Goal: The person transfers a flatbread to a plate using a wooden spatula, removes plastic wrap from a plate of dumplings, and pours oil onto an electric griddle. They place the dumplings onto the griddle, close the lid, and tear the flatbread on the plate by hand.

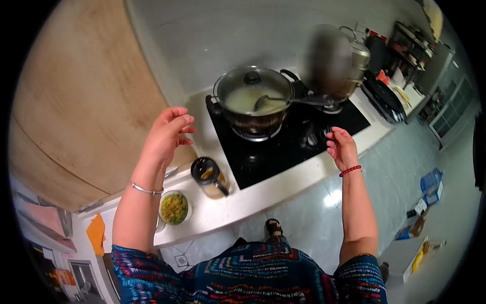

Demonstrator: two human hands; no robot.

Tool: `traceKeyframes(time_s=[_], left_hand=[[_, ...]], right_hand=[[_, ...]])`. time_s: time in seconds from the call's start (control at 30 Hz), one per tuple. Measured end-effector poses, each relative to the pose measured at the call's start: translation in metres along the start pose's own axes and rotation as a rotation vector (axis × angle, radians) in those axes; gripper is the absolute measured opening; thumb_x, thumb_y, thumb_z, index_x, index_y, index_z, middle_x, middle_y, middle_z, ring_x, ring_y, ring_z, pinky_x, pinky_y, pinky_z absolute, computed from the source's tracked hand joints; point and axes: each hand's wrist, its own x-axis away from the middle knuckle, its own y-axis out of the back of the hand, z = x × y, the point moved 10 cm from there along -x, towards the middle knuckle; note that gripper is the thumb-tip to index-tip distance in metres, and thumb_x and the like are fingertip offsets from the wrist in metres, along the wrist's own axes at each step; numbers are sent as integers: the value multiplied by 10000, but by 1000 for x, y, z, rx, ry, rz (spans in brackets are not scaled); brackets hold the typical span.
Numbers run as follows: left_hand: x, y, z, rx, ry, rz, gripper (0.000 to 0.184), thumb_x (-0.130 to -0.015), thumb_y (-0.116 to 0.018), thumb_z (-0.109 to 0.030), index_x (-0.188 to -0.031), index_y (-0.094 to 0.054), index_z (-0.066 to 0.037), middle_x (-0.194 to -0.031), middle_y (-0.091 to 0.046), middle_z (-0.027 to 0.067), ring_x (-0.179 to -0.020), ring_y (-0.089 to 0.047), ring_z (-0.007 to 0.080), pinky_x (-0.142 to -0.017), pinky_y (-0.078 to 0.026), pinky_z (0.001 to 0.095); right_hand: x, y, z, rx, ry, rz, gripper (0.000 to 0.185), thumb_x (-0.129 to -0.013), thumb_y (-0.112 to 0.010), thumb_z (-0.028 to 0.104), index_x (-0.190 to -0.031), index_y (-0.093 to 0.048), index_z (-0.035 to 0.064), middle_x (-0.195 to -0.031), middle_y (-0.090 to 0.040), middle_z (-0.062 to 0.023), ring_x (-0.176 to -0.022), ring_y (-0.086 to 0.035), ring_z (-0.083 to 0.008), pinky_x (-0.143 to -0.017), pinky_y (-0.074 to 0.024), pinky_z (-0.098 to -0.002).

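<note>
A pot (253, 119) with a glass lid (235, 86) sits on the left burner of the black gas stove (281, 152). Pale, cloudy liquid shows through the lid. A ladle (309, 100) lies with its bowl in the pot and its dark handle sticking out to the right under the lid. My left hand (169, 130) hovers left of the pot, fingers loosely bent and apart, holding nothing. Near the stove knob (310, 140) my right hand (343, 147) is raised over the counter's front edge, fingers half curled, with nothing visible in them.
A pitcher (208, 177) with a handle and a bowl of chopped green and orange vegetables (174, 208) stand on the white counter (253, 195). A tall steel pot (358, 63) is on the right burner, partly behind a blurred patch. A wooden panel (86, 101) borders the left.
</note>
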Motion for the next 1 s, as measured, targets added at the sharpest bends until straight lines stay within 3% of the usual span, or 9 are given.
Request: traceKeyframes(time_s=[0.2,0.27,0.33,0.43,0.5,0.6,0.73,1.0], left_hand=[[-83,-11,55,-61,244,-152,402,-744,-576,-209,-1064,-413,-30,-938,-517,55,-801,-505,177,-618,-423,326],[-91,-9,72,-211,341,-368,339,-772,-537,-196,-1056,-428,-47,-904,-502,29,-734,-483,170,-613,-416,335],[-101,-6,80,-233,366,-460,280,-771,-537,-213,-989,-476,-47,-852,-512,26,-741,-466,164,-605,-394,313],[-130,1,117,-234,463,-384,229,-762,-546,-223,-868,-539,-19,-754,-534,58,-652,-484,178,-523,-358,320],[-134,10,129,-267,513,-478,194,-778,-524,-212,-710,-549,-31,-603,-490,40,-496,-422,143,-422,-280,295],[-142,16,140,-258,496,-488,195,-783,-525,-197,-651,-531,-53,-532,-426,16,-409,-319,110,-366,-189,278],[-131,4,140,-148,612,-525,189,-792,-523,-196,-671,-522,-51,-521,-379,2,-394,-264,101,-356,-152,262],[-129,4,144,-97,527,-570,207,-788,-549,-246,-804,-525,-41,-624,-409,5,-530,-330,111,-430,-221,290]], right_hand=[[-137,-26,-5,51,-77,123,179,-864,-454,174,-1011,-511,88,-801,-586,-30,-615,-547,-113,-498,-459,-218],[-184,-39,-14,96,-40,163,220,-848,-496,230,-1022,-512,96,-798,-584,-18,-623,-543,-107,-512,-457,-227],[-212,-52,-25,109,-158,197,212,-849,-497,242,-998,-512,93,-777,-572,-6,-615,-539,-100,-499,-448,-219],[-247,-68,-35,100,-192,218,229,-843,-509,250,-993,-497,77,-770,-546,-2,-582,-511,-87,-466,-425,-214],[-262,-77,-42,96,-224,203,214,-827,-535,241,-950,-498,70,-703,-508,14,-527,-463,-68,-419,-378,-201],[-274,-93,-46,22,-227,302,167,-820,-546,228,-880,-509,77,-622,-459,38,-470,-415,-54,-384,-325,-189],[-276,-99,-41,102,-207,297,133,-804,-568,192,-843,-514,77,-590,-423,51,-438,-371,-39,-372,-284,-180],[-256,-91,-34,65,-115,204,114,-804,-555,143,-870,-514,59,-592,-413,56,-429,-343,-42,-386,-269,-175]])
